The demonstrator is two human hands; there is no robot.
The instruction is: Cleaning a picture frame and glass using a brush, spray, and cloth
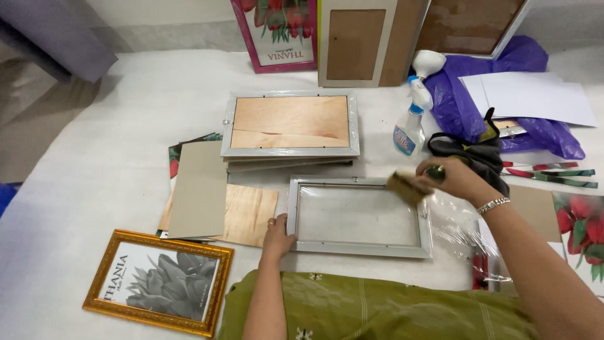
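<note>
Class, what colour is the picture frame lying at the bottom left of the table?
Gold: the picture frame has an ornate gold border around a grey flower print, seen in the head view.

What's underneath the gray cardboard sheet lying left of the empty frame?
Under the gray cardboard sheet lies a plywood backing board, with printed pictures poking out at its upper left. How many layers lie beneath is hidden.

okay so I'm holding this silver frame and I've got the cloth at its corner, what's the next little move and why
Probably sweep the cloth in your right hand leftward across the glass of the silver frame. The cloth sits only at the upper right corner, the rest of the pane lies unwiped, and your left hand braces the left edge.
</note>
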